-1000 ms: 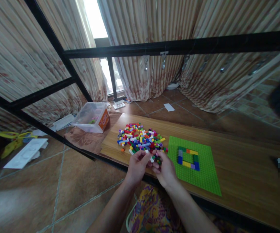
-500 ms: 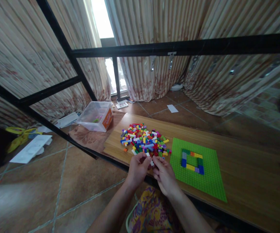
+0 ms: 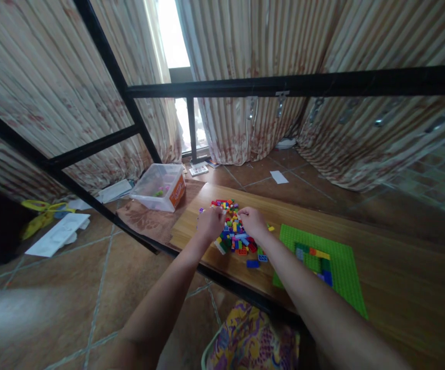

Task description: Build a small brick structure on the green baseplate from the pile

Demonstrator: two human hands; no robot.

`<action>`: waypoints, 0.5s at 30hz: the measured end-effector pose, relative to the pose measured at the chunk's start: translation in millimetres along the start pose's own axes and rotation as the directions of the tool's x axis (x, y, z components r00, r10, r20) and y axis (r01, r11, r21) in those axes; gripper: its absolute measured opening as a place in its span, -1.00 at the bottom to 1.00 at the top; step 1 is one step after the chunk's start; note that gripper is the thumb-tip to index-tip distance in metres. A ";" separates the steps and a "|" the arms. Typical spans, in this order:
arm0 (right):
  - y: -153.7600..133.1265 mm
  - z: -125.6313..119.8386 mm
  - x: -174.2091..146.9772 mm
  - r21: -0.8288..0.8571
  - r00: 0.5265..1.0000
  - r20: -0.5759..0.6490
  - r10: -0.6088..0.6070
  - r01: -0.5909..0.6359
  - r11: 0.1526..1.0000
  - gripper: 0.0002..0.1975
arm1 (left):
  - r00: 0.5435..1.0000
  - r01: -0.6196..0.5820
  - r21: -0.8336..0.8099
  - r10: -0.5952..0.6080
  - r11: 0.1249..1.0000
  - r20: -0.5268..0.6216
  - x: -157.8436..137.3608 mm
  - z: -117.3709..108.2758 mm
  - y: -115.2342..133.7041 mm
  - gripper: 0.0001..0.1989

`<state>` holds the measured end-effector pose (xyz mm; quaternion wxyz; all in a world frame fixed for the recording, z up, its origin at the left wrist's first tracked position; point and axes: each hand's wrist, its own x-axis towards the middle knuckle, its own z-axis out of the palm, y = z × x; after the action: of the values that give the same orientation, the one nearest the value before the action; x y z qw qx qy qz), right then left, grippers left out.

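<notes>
A heap of mixed toy building bricks (image 3: pixel 238 237) lies on the wooden tabletop. Over the heap's left part, my left hand (image 3: pixel 210 224) has its fingers closed, with a small pale bit near the tips. Across a narrow gap, my right hand (image 3: pixel 253 223) is also closed in a pinch, a whitish speck at its fingertips. What either one holds is too small to make out. To the right lies a green baseplate (image 3: pixel 346 272) bearing a rectangular ring of bricks (image 3: pixel 325 262), partly covered by my right forearm. A loose blue brick (image 3: pixel 252 263) sits nearer the front edge.
A clear plastic box (image 3: pixel 156 192) with an orange label stands left of the wooden tabletop (image 3: pixel 400 277) on a brown cloth (image 3: pixel 141 221). Black metal bars (image 3: pixel 245 88) cross in front of the curtains. White papers (image 3: pixel 58 234) lie on the tiled floor.
Both hands have moved forward from the table's front edge to over the heap and come apart. A white brick showed between them before. The view has shifted slightly.
</notes>
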<state>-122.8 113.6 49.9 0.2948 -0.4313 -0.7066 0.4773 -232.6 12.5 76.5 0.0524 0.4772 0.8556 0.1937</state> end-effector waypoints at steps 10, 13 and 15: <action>-10.0 17.1 4.4 -0.241 0.949 0.218 -0.227 0.277 0.930 -0.71 | 0.994 -0.068 -0.003 0.068 0.998 0.091 23.8 16.6 1.6 -0.82; -6.5 11.5 3.6 -0.241 0.934 0.251 -0.253 0.314 0.918 -0.59 | 0.996 -0.059 -0.056 0.063 0.997 0.066 20.8 15.5 -4.0 -0.77; -3.2 6.3 3.1 -0.236 0.930 0.258 -0.260 0.322 0.917 -0.52 | 0.999 -0.027 -0.111 0.029 0.993 0.022 16.2 14.0 -8.6 -0.72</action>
<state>-130.5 113.2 50.6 0.2196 -0.3014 -0.8507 0.3705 -244.4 25.9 61.8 0.0863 0.4878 0.8361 0.2358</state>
